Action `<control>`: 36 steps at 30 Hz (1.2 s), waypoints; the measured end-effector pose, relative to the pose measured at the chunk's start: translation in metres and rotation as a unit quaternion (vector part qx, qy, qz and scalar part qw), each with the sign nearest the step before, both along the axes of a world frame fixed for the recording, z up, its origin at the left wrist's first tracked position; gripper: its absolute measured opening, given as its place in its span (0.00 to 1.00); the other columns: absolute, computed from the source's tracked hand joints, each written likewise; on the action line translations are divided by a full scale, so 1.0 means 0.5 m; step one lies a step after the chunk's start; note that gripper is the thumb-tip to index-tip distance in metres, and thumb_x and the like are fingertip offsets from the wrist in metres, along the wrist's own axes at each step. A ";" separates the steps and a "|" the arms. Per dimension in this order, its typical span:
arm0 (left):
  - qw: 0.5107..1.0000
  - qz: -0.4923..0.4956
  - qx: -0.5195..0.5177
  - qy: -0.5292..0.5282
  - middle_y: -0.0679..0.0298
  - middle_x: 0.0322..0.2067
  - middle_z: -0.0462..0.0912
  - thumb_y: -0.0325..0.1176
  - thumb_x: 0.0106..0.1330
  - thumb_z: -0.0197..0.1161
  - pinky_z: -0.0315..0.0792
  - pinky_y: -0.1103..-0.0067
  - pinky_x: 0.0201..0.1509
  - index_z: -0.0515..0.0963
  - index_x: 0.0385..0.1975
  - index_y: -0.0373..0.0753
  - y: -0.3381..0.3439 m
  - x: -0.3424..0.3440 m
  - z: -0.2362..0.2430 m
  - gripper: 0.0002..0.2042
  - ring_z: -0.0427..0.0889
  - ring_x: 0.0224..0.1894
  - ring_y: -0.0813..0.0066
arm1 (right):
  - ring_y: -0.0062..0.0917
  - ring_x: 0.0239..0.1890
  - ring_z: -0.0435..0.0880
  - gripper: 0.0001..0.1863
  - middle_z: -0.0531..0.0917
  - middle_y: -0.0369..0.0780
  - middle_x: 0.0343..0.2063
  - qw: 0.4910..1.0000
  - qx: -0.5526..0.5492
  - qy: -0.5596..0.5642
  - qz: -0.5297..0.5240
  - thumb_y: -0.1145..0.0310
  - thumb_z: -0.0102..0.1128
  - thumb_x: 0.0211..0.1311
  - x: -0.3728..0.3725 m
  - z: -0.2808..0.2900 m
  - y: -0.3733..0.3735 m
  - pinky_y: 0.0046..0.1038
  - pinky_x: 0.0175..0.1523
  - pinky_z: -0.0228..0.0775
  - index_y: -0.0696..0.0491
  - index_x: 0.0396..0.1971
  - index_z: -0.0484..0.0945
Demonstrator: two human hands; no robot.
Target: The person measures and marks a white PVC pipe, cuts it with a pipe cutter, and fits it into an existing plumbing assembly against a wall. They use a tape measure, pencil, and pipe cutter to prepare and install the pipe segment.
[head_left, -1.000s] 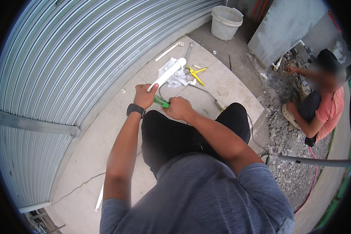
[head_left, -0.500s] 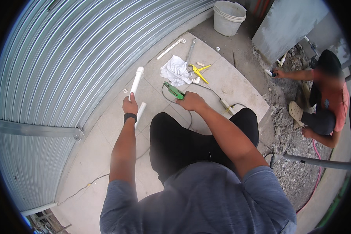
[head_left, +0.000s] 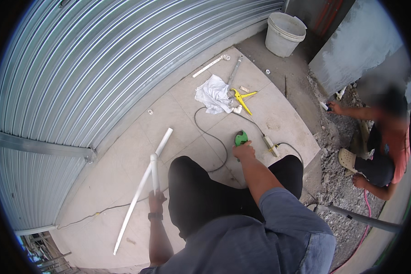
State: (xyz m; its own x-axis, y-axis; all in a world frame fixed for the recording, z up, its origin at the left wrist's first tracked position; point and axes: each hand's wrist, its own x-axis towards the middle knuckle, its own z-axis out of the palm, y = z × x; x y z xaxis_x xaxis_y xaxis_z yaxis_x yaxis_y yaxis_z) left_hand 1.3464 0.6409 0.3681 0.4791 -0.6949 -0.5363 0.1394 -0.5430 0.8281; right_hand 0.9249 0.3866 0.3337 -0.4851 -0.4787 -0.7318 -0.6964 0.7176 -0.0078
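My left hand [head_left: 157,201] is closed around a short white PVC pipe [head_left: 155,178] with a white fitting [head_left: 154,157] on its far end. Behind and beside that piece, a long white pipe [head_left: 134,204] lies slantwise on the tiles. In front of my right knee, my right hand [head_left: 244,151] grips a green pipe cutter [head_left: 241,137], its handles hidden by my fingers. Farther off lie a white cloth [head_left: 213,94], a yellow cutter [head_left: 243,100], a white elbow fitting [head_left: 237,109] and a grey pipe [head_left: 235,70].
A cord runs across the tiles [head_left: 182,114] to a pale connector [head_left: 270,145]. At left stands a corrugated metal wall [head_left: 100,68]. A white bucket [head_left: 284,35] is at the back. To the right, a person [head_left: 392,146] squats on rubble, holding a white pipe.
My left hand has drawn the short pipe back toward me. The green cutter in my right hand has moved right and nearer, turning away from the pipe. My view has shifted.
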 end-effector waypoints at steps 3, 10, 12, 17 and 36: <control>0.998 0.034 -0.005 -0.057 0.67 0.25 0.74 0.53 0.78 0.52 0.68 0.81 0.24 0.71 0.44 0.37 0.098 -0.022 -0.010 0.21 0.72 0.21 0.79 | 0.48 0.71 0.65 0.44 0.60 0.53 0.72 0.987 0.079 0.042 0.133 0.47 0.57 0.64 0.019 -0.017 -0.046 0.51 0.69 0.64 0.59 0.73 0.58; 0.989 0.096 -0.017 -0.110 0.70 0.19 0.68 0.59 0.79 0.45 0.68 0.81 0.24 0.66 0.33 0.44 0.164 -0.029 0.008 0.23 0.69 0.20 0.81 | 0.55 0.68 0.68 0.30 0.58 0.54 0.72 0.918 -0.225 -0.083 0.316 0.57 0.63 0.59 0.057 -0.104 -0.297 0.47 0.64 0.73 0.59 0.58 0.76; 0.985 0.063 0.000 -0.161 0.69 0.21 0.69 0.53 0.80 0.47 0.70 0.79 0.27 0.70 0.40 0.39 0.157 -0.020 0.028 0.20 0.71 0.22 0.80 | 0.54 0.66 0.71 0.31 0.64 0.53 0.70 0.904 -0.245 -0.044 0.346 0.55 0.67 0.57 0.064 -0.132 -0.350 0.46 0.62 0.74 0.57 0.57 0.77; 0.961 -0.030 0.034 -0.274 0.67 0.24 0.70 0.40 0.80 0.50 0.68 0.77 0.32 0.72 0.47 0.33 0.099 0.016 0.091 0.14 0.71 0.26 0.79 | 0.47 0.62 0.77 0.36 0.81 0.51 0.57 0.915 -0.190 -0.118 0.335 0.49 0.75 0.47 0.086 -0.126 -0.435 0.43 0.61 0.75 0.59 0.53 0.81; 0.956 -0.105 -0.235 -0.143 0.68 0.31 0.75 0.44 0.77 0.58 0.67 0.82 0.40 0.72 0.52 0.34 -0.393 -0.146 0.235 0.18 0.71 0.34 0.82 | 0.40 0.69 0.70 0.32 0.74 0.46 0.65 0.398 -0.489 -0.720 -0.288 0.47 0.44 0.77 -0.289 0.484 -0.231 0.46 0.75 0.57 0.57 0.68 0.65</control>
